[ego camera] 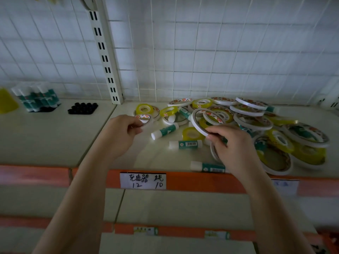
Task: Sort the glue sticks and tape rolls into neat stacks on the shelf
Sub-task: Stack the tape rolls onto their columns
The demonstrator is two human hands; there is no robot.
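Observation:
A jumble of white and yellow tape rolls [260, 121] and green-and-white glue sticks [185, 144] lies on the cream shelf [139, 158]. My left hand [122, 133] pinches a small white tape roll [145, 119] at the pile's left edge. My right hand [233, 143] grips a large thin white tape ring [197, 123], tilted up on its edge above the pile. One glue stick [165, 132] lies between my hands, and another glue stick [208, 166] rests at the shelf's front lip.
On the neighbouring shelf to the left stands a pack of upright glue sticks [37, 98], a cluster of black caps [82, 108] and a yellow object [7, 102]. A white wire grid [201, 52] backs the shelf. An orange price rail [183, 180] with a handwritten label runs along the front.

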